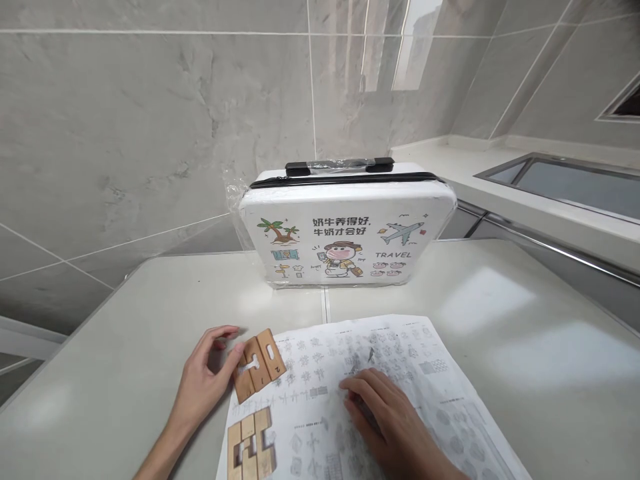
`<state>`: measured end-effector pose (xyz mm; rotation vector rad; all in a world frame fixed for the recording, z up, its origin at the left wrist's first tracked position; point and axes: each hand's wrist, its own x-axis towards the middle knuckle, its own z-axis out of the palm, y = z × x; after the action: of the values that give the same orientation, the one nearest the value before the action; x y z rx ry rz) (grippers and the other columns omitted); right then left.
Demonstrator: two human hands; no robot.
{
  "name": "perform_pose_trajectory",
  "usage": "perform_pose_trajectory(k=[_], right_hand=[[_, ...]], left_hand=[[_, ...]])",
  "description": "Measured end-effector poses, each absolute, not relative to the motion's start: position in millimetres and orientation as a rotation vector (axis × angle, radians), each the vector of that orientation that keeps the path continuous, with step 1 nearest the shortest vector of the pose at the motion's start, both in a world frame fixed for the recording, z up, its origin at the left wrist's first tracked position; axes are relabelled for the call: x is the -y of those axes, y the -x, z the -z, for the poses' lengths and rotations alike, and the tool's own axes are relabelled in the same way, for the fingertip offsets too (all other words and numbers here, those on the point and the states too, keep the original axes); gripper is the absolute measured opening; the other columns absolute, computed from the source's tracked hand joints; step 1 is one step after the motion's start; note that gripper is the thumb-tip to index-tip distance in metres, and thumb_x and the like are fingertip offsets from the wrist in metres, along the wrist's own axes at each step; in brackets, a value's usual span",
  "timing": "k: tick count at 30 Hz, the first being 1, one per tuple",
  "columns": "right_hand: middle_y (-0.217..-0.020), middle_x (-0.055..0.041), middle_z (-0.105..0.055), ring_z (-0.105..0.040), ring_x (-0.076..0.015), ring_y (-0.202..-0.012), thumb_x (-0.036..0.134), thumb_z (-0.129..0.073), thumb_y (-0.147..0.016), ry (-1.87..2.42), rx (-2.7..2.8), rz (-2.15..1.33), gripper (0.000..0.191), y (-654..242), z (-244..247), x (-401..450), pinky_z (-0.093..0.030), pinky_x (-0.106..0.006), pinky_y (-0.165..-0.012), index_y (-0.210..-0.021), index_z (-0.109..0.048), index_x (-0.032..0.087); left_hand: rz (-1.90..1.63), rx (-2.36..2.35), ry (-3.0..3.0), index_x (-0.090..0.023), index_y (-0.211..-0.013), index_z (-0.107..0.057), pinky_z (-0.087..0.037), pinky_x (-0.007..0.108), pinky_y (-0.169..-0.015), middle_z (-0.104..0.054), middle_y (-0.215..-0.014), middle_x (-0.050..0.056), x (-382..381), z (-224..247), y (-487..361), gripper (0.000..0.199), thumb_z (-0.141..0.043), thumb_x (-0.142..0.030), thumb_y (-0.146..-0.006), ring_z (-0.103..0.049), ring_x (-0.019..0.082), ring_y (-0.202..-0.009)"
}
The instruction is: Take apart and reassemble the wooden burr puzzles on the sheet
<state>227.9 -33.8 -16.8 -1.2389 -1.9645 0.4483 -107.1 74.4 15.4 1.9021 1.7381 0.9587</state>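
My left hand (207, 370) rests at the left edge of a printed paper sheet (320, 400), fingers loosely bent and apart. Its thumb touches flat wooden puzzle pieces (258, 365), which lie side by side with cut-out slots; the digits 1 and 2 show on them. Below these lies a second group of notched, lighter wooden pieces (251, 445) on the sheet. My right hand (385, 417) lies over the middle of the paper, fingers slightly curled, and no object shows in it. Small grey diagrams cover the sheet, partly hidden by this hand.
A white case (345, 233) with cartoon prints, a black handle and plastic wrap stands upright on the pale table (125, 360), behind the paper. Grey wall tiles (150, 120) rise behind it. To the right is a counter (550, 187) with a metal-edged recess.
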Motion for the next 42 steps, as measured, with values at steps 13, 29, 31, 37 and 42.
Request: perform_pose_trajectory(k=[13, 29, 31, 37, 42], right_hand=[[-0.1, -0.0075, -0.073, -0.073, -0.0255, -0.087, 0.021, -0.047, -0.112, 1.223, 1.968, -0.455, 0.015, -228, 14, 34, -0.063, -0.038, -0.075, -0.121, -0.059, 0.025], [-0.103, -0.0078, -0.073, -0.073, -0.0261, -0.09, 0.021, -0.049, -0.112, 1.251, 1.955, -0.524, 0.015, -229, 14, 37, -0.064, -0.041, -0.079, -0.12, -0.06, 0.025], [-0.103, -0.008, -0.073, -0.073, -0.0261, -0.091, 0.021, -0.048, -0.112, 1.257, 1.951, -0.528, 0.015, -229, 15, 37, -0.064, -0.041, -0.079, -0.119, -0.061, 0.025], [-0.104, -0.0087, -0.073, -0.072, -0.0259, -0.091, 0.02, -0.046, -0.112, 1.251, 1.95, -0.547, 0.018, -229, 18, 38, -0.063, -0.041, -0.078, -0.122, -0.06, 0.025], [-0.103, -0.0082, -0.073, -0.073, -0.0258, -0.09, 0.021, -0.047, -0.112, 1.257, 1.945, -0.53, 0.018, -228, 16, 38, -0.064, -0.041, -0.077, -0.121, -0.062, 0.025]], left_hand=[[-0.527, -1.205, -2.607, -0.042, -0.145, -0.065, -0.05, 0.056, -0.117, -0.048, -0.166, 0.005, -63, -16, 97, 0.043, -0.071, -0.041, -0.102, -0.046, 0.035, -0.15], [-0.505, -1.295, -2.473, -0.044, -0.14, -0.071, -0.054, 0.055, -0.114, -0.052, -0.163, 0.006, -61, -13, 97, 0.046, -0.078, -0.05, -0.094, -0.052, 0.039, -0.145], [-0.506, -1.307, -2.468, -0.043, -0.139, -0.072, -0.054, 0.055, -0.114, -0.053, -0.162, 0.006, -61, -12, 97, 0.044, -0.077, -0.05, -0.095, -0.052, 0.038, -0.145], [-0.499, -1.328, -2.468, -0.04, -0.144, -0.067, -0.051, 0.054, -0.116, -0.053, -0.161, 0.008, -59, -13, 95, 0.046, -0.072, -0.048, -0.099, -0.052, 0.037, -0.145], [-0.557, -1.425, -2.472, -0.035, -0.158, -0.05, -0.051, 0.053, -0.115, -0.053, -0.16, 0.012, -59, -13, 94, 0.074, -0.078, -0.054, -0.092, -0.051, 0.039, -0.145]])
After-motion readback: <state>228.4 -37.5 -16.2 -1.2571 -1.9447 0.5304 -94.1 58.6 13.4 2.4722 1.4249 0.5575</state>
